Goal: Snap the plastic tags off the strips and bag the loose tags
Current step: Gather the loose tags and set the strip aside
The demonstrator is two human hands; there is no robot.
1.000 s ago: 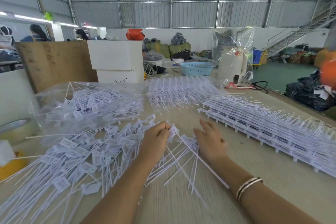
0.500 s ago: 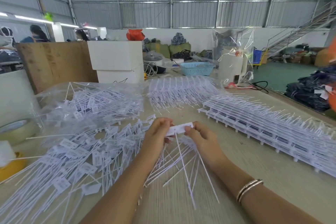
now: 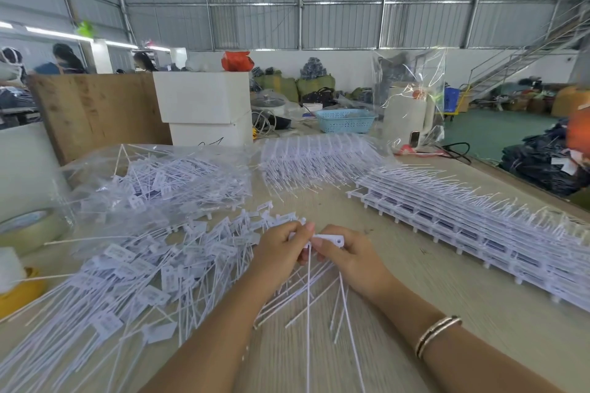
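Observation:
Both hands meet over the middle of the table. My left hand (image 3: 277,249) and my right hand (image 3: 349,254) pinch a short white strip of tags (image 3: 330,239) between them, with its thin tails hanging toward me. A big heap of loose white tags (image 3: 134,268) spreads to the left of my left hand. A clear bag of tags (image 3: 166,179) lies behind the heap. Stacked uncut tag strips (image 3: 479,226) run along the right side of the table.
A tape roll (image 3: 28,228) and a yellow object (image 3: 22,290) sit at the left edge. White boxes (image 3: 204,105), a blue basket (image 3: 346,120) and a wrapped white appliance (image 3: 412,115) stand at the back. More bagged strips (image 3: 319,153) lie mid-back.
My right hand came off the table and joined the left hand. Together they lifted a strip of tags from the pile and hold it between them.

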